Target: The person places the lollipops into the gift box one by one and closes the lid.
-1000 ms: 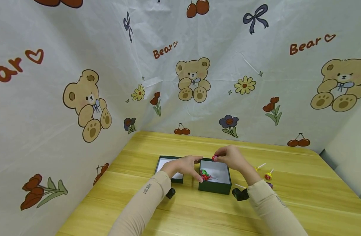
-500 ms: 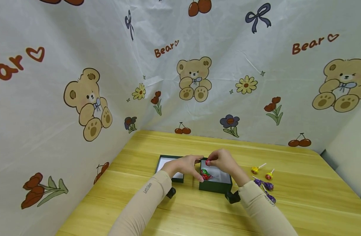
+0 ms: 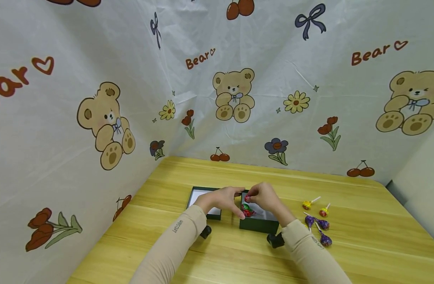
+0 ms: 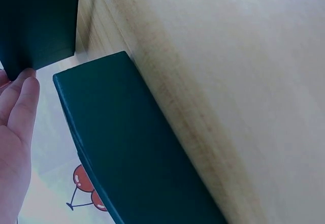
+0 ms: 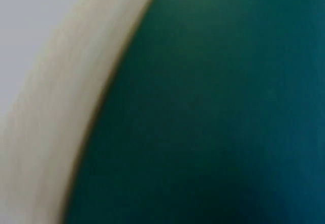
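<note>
A person's right hand (image 3: 266,196) pinches a red lollipop (image 3: 247,198) between its fingers at an uncovered green box (image 3: 259,225) – red and green candies (image 3: 247,212) lie inside. The left hand (image 3: 222,198), fingers spread, touches the box's left side; 3 purple lollipops (image 3: 325,239) rest rightward on the counter (image 3: 234,256).

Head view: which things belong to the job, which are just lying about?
Likely the job: right hand, the red lollipop it pinches, left hand, green box, lollipops inside.
Lying about, perhaps for later: tray at left, yellow lollipops, purple lollipops.
</note>
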`<move>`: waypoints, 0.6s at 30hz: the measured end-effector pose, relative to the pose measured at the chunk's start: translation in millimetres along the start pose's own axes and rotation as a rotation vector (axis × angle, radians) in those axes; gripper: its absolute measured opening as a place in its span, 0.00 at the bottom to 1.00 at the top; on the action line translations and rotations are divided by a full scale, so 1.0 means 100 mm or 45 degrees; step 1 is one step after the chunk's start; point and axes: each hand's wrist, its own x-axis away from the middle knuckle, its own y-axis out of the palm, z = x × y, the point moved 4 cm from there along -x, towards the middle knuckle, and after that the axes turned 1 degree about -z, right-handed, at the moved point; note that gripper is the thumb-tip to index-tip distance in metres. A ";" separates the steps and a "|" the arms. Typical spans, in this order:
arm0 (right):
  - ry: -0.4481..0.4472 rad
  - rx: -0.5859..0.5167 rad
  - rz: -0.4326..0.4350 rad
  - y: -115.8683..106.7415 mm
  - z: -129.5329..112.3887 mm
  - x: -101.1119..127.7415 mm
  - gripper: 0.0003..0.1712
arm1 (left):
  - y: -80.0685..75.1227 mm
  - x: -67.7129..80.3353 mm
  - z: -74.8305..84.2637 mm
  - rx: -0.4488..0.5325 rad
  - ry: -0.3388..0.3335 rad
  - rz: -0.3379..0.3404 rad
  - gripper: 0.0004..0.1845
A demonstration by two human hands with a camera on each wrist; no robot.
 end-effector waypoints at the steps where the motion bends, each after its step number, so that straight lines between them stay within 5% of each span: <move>1: 0.003 0.003 0.004 0.01 0.01 0.00 0.03 | 0.00 0.00 0.00 0.000 -0.001 0.000 0.58; 18: 0.047 0.069 0.127 0.15 0.02 0.01 0.03 | 0.01 -0.02 -0.01 0.025 -0.005 0.004 0.58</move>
